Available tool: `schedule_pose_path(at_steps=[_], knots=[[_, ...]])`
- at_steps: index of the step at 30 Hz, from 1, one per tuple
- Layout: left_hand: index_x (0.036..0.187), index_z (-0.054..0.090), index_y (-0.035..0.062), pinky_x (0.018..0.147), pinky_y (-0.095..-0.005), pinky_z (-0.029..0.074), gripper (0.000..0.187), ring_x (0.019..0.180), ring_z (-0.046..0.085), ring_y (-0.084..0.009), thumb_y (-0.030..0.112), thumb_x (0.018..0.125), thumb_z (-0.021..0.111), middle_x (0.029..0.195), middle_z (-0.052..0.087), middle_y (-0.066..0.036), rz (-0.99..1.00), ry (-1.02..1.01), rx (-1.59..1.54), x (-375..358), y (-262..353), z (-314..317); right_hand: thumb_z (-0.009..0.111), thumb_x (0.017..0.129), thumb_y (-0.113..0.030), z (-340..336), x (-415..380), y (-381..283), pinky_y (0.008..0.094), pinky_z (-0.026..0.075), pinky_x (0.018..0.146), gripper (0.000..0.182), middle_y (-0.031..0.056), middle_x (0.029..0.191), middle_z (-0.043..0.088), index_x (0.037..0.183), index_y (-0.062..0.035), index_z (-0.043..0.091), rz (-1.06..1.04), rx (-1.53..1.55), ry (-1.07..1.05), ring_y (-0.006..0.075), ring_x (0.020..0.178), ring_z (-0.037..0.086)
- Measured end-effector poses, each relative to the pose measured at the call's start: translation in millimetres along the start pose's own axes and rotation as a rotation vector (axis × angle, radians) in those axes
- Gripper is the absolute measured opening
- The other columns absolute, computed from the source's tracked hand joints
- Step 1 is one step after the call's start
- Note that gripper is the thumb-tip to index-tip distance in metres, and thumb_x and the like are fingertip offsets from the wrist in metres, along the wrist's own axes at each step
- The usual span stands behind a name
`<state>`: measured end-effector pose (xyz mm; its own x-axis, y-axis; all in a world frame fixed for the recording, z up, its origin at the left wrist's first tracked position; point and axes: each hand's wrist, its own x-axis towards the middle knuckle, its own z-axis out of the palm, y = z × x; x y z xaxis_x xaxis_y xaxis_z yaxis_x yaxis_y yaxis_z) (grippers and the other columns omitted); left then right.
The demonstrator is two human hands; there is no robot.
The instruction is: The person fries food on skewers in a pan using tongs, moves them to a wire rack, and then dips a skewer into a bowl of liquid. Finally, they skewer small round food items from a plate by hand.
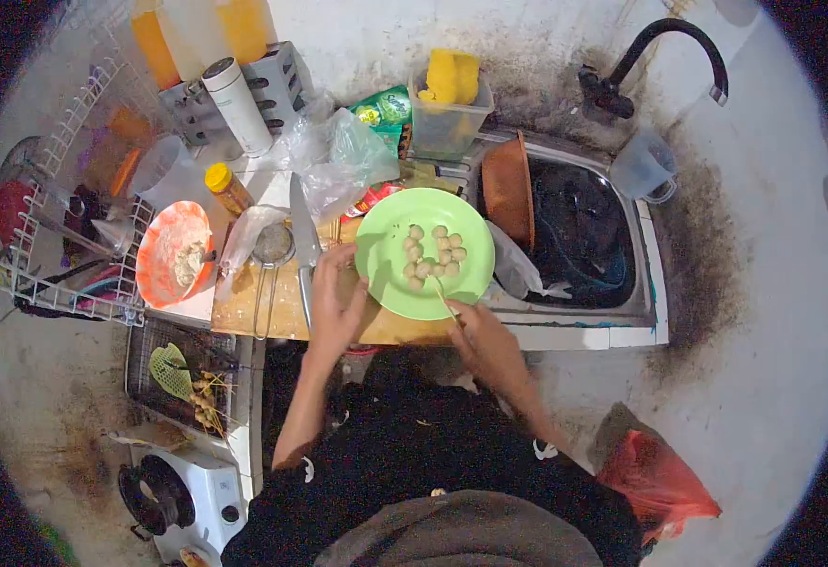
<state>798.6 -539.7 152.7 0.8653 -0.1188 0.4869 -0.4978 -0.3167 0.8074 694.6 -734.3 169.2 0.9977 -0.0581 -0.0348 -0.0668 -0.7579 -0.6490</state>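
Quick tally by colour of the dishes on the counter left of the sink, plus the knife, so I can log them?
Green plate: 1, under the left hand
Orange bowl: 1
Knife: 1
Total: 3
The right hand holds a thin skewer over the green plate.

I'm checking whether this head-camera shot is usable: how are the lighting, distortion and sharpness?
Head view: strong fisheye bending, with a black vignette at the corners; lighting is even and soft, with no harsh glare on the round light-green plastic plate; the pale meatballs are soft but legible; the left hand and right hand look slightly blurred; the thin wooden skewer is barely resolved.
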Motion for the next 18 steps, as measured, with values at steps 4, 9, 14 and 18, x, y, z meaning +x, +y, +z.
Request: schedule_pose_path(at_steps=[4, 9, 14, 18], knots=[[0.101, 0.050, 0.0002, 0.084, -0.0320, 0.038, 0.024, 0.092, 0.051, -0.0237, 0.002, 0.076, 0.049, 0.096, 0.054, -0.012, 0.050, -0.095, 0.099, 25, 11, -26, 0.049, 0.081, -0.020, -23, 18, -5, 0.0405, 0.045, 0.068, 0.022, 0.0149, 0.086, 0.052, 0.099, -0.0066, 0.051, -0.150, -0.171, 0.158, 0.0311, 0.079, 0.054], [0.098, 0.051, -0.0006, 0.075, -0.0300, 0.043, 0.024, 0.083, 0.057, -0.0220, -0.004, 0.075, 0.047, 0.093, 0.058, -0.012, -0.033, -0.125, 0.060, 27, -19, -42, 0.057, 0.074, -0.016, -14, 53, -45, 0.0361, 0.041, 0.070, 0.017, 0.0102, 0.086, 0.052, 0.089, -0.0075, 0.056, -0.467, -0.244, 0.044, 0.0265, 0.083, 0.053], [0.102, 0.052, 0.0048, 0.082, -0.0345, 0.040, 0.030, 0.090, 0.055, -0.0252, -0.003, 0.073, 0.048, 0.099, 0.057, -0.013, 0.033, -0.367, 0.183, 21, -41, -54, 0.055, 0.069, -0.014, 59, 65, -66, 0.0323, 0.037, 0.077, 0.018, 0.0048, 0.086, 0.049, 0.087, -0.0109, 0.057, -0.910, -0.393, -0.021, 0.0192, 0.087, 0.049], [0.107, 0.051, 0.0113, 0.095, -0.0425, 0.025, 0.036, 0.101, 0.048, -0.0262, 0.004, 0.071, 0.052, 0.103, 0.055, -0.012, 0.076, -0.457, 0.239, 16, -51, -60, 0.051, 0.067, -0.017, 77, 67, -64, 0.0297, 0.040, 0.073, 0.020, 0.0022, 0.089, 0.051, 0.086, -0.0141, 0.058, -1.123, -0.425, -0.062, 0.0169, 0.082, 0.052]])
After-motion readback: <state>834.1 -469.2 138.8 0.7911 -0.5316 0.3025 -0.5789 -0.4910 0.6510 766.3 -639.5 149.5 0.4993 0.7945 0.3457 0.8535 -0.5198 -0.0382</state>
